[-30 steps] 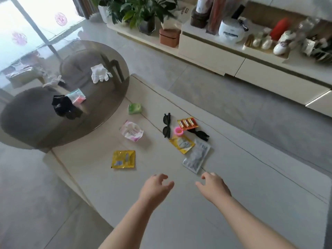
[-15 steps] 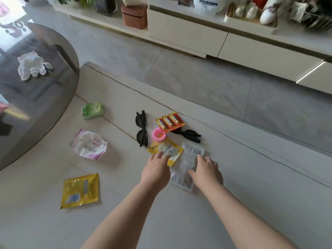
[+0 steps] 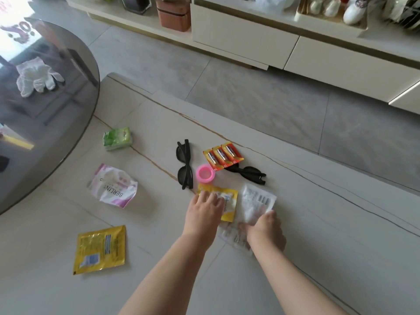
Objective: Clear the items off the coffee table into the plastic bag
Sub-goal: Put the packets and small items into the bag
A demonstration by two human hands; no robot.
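Hands on the coffee table point(image 3: 295, 223) clutter
Right hand point(image 3: 264, 228) pinches the clear bag point(image 3: 258, 202); left hand point(image 3: 203, 211) lies flat-fingered on a yellow sachet point(image 3: 228, 202). White pouch point(image 3: 113, 186) nearby reads "BERLIN".

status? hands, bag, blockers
Left hand flat on yellow sachet. Right hand grips clear plastic bag, flat on the coffee table. Nothing bagged yet. Pink ring, batteries close by.

One head-worn wide-angle view looks forward and steeply down from close above the counter point(image 3: 295, 223), both forearms reaching in from the bottom edge, floor and cabinets beyond.
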